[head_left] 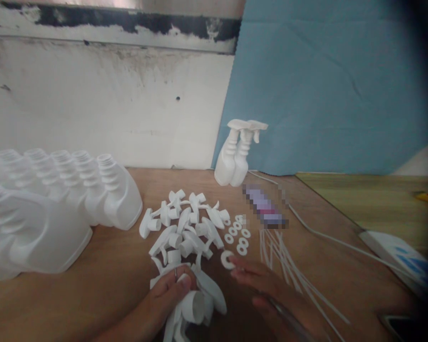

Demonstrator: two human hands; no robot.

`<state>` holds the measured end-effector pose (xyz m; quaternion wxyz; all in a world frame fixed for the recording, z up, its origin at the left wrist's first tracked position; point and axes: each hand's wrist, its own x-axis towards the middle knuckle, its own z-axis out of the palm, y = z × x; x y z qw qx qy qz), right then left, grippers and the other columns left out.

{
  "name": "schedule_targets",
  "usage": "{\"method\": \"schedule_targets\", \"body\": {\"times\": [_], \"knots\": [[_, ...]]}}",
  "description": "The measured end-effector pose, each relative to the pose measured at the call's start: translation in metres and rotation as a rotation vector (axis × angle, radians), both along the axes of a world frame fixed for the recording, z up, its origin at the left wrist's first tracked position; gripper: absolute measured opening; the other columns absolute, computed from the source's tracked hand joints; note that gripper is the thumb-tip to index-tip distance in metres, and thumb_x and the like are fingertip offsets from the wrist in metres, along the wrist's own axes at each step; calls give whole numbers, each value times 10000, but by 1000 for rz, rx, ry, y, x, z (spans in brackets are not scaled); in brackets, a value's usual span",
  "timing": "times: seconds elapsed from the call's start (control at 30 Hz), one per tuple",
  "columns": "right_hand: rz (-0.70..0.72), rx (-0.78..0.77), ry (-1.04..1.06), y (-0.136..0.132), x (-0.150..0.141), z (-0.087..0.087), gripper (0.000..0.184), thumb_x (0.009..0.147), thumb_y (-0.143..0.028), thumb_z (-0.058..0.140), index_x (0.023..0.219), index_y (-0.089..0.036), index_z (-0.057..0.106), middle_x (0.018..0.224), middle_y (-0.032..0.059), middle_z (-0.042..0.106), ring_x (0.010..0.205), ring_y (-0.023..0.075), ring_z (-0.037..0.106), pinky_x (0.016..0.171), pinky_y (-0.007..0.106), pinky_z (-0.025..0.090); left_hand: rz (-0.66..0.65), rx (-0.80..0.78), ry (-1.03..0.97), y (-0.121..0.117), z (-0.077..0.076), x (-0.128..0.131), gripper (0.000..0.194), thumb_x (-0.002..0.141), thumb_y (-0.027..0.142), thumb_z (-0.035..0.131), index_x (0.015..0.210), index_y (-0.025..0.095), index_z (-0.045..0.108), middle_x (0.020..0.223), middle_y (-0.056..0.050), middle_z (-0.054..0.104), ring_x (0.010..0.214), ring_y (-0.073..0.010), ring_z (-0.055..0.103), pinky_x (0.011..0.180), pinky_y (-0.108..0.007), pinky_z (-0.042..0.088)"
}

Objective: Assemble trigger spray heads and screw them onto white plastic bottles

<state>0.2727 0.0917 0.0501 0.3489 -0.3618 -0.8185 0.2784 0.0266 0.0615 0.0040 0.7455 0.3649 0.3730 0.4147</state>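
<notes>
My left hand (173,287) is closed on a white spray trigger head (196,304) at the near edge of a pile of white trigger heads (185,232). My right hand (267,289) lies flat on the wooden table (110,280), fingers stretched out, with its fingertips touching a white ring washer (227,259). Several more washers (238,233) lie just beyond it. Thin white dip tubes (288,270) are spread to the right of my right hand.
A row of open white bottles (57,204) fills the left of the table. Two assembled spray bottles (235,156) stand at the back by a blue sheet (324,85). A white cable (324,235) runs along the right.
</notes>
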Motion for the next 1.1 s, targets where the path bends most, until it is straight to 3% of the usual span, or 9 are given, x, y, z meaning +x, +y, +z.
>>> {"method": "schedule_targets", "body": {"times": [0.13,0.23,0.37,0.63,0.73,0.87,0.97,1.1], "knots": [[-344,-90,80,16,7,-2,264,935,-413,523,1057,-293,725,1241,55,688,1165,251,634,1039,425,481,-22,15,25,0,-1,-1,445,829,593,596,768,167,485,667,28,492,560,-77,416,521,-197,313],[-453,-149,176,29,10,-7,348,913,-514,506,956,-268,750,1207,74,702,1177,282,619,1043,442,473,-32,25,25,1,-1,-2,447,834,590,592,768,162,486,667,25,495,568,-76,421,534,-198,315],[-509,-220,223,36,14,-10,351,908,-531,510,964,-279,748,1191,64,705,1127,281,641,1036,414,475,-21,28,33,1,-1,-2,445,840,585,588,773,155,494,662,22,496,562,-74,424,527,-193,303],[-505,-326,370,43,24,-29,350,926,-496,517,1122,-260,685,1252,94,667,1004,264,681,860,382,561,-40,104,91,-1,-3,-2,448,855,605,548,779,168,484,696,14,488,598,-87,434,555,-197,327],[-516,-287,352,44,24,-31,343,915,-509,528,1055,-263,721,1342,89,614,1064,289,659,861,400,558,-60,212,218,-8,-6,-7,424,885,604,491,854,182,495,720,12,487,603,-92,415,573,-205,340],[-511,-257,382,45,23,-29,363,904,-537,529,1009,-262,741,1329,81,625,1082,300,653,849,414,561,44,411,541,-22,-17,-20,334,900,527,498,1040,225,531,778,-13,549,643,-129,462,610,-230,381],[-510,-262,383,45,23,-30,387,893,-555,538,1072,-269,726,1270,85,664,1044,295,670,837,409,566,108,673,802,-26,-26,-29,213,855,432,580,962,250,609,757,-30,600,637,-158,508,622,-256,398],[-506,-272,389,46,23,-34,380,907,-544,521,1113,-286,708,1267,78,662,1016,279,680,817,392,576,130,988,909,-19,-34,-33,97,815,307,604,894,256,627,721,-50,637,648,-196,577,631,-282,423]]}}
